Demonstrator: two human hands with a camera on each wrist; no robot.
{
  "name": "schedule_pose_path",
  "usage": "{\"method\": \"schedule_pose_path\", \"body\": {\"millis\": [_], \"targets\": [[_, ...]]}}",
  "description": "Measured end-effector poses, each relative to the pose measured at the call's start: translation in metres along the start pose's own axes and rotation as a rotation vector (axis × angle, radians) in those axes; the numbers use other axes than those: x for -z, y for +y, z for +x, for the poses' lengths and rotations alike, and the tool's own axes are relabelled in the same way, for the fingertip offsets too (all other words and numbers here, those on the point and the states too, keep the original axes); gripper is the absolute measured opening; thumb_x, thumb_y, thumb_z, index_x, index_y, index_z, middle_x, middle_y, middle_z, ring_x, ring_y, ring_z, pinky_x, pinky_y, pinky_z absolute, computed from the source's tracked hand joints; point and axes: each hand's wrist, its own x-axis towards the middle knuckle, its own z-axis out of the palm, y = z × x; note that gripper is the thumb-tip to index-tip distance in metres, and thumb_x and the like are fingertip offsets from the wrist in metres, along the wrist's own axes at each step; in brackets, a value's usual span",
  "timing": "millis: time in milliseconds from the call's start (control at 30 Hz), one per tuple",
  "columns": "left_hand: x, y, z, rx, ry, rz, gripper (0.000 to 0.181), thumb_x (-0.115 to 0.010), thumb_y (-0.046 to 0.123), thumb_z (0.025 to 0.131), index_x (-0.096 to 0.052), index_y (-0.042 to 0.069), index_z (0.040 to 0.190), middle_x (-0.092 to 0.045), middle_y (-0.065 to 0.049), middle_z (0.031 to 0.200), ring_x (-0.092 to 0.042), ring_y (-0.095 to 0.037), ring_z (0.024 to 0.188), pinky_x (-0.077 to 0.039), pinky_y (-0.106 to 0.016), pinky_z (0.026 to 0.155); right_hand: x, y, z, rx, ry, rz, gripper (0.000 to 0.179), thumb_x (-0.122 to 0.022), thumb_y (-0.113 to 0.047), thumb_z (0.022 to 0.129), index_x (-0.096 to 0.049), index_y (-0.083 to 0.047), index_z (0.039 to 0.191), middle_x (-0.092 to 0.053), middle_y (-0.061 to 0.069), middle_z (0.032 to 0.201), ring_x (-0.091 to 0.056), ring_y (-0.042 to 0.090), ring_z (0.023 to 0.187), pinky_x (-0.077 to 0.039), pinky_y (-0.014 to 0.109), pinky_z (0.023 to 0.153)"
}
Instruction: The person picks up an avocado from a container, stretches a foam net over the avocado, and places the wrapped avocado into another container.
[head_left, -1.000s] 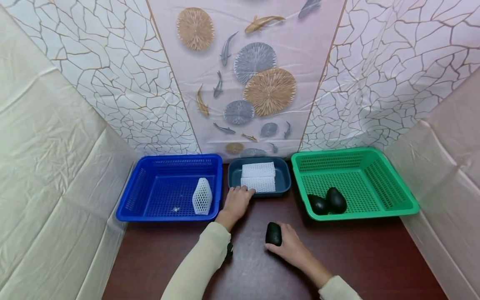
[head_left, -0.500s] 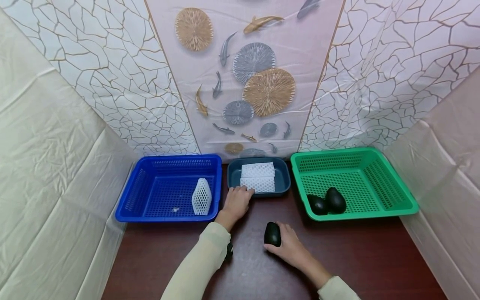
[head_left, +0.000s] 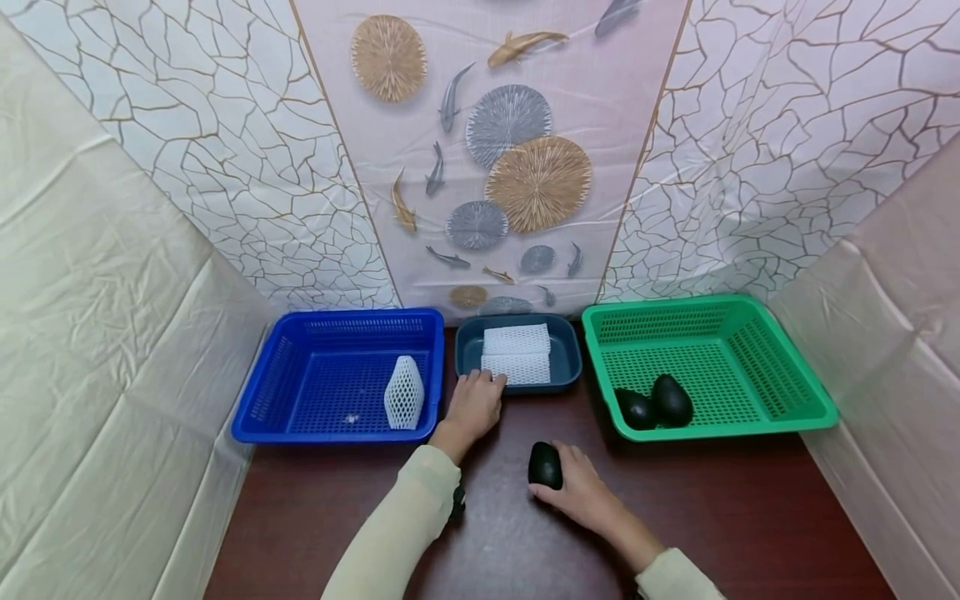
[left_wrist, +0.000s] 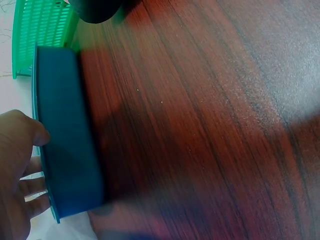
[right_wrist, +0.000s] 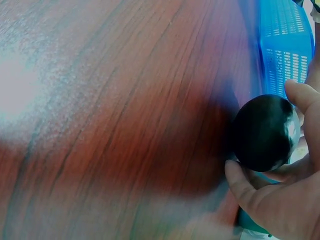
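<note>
My right hand holds a dark avocado over the middle of the table; in the right wrist view the avocado's rounded end sits between thumb and fingers. My left hand rests at the near left edge of a small dark teal tray. In the left wrist view its fingers reach over the tray's rim and the thumb lies across that rim; the fingertips are partly hidden. White foam net sleeves lie flat in the tray, close to the left fingertips.
At left stands a blue basket with a bulging white foam net sleeve in it. A green basket at right contains dark avocados. A patterned cloth hangs behind, and pale cloth walls flank the table.
Both hands stay nearly still. The left fingertips shift very slightly at the tray's edge, and the avocado in the right hand moves a tiny bit up and left.
</note>
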Motion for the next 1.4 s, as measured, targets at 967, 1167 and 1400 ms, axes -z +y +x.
{"method": "schedule_pose_path", "body": {"millis": [967,1167,1400], "targets": [[0.013,-0.001,0.014,0.092,0.065,-0.067,0.029,-0.065,0.022,0.099,-0.066,0.013,0.126,-0.070,-0.008,0.120,-0.066,-0.028,0.107,-0.057,-0.046,0.085,0.054,-0.023,0.011,0.180,0.110,-0.041,0.074,-0.070,-0.041,0.098,-0.041,0.000,0.153,-0.048,0.022,0.151,-0.047,0.038,0.140,-0.043,0.058,0.110],[0.019,-0.002,0.023,0.106,0.048,-0.074,0.031,-0.064,0.022,0.100,-0.064,0.011,0.128,-0.069,-0.009,0.124,-0.066,-0.029,0.111,-0.058,-0.047,0.087,0.077,-0.034,0.027,0.265,0.143,-0.132,0.068,-0.071,-0.033,0.097,-0.044,0.000,0.150,-0.047,0.023,0.151,-0.049,0.039,0.138,-0.045,0.058,0.109],[0.023,-0.010,0.038,0.131,-0.048,-0.146,0.032,-0.061,0.020,0.102,-0.062,0.008,0.131,-0.069,-0.012,0.126,-0.067,-0.030,0.113,-0.058,-0.049,0.090,0.105,-0.050,0.047,0.288,0.116,-0.245,0.067,-0.069,-0.030,0.099,-0.042,0.003,0.150,-0.044,0.025,0.153,-0.046,0.043,0.139,-0.042,0.059,0.111]]}}
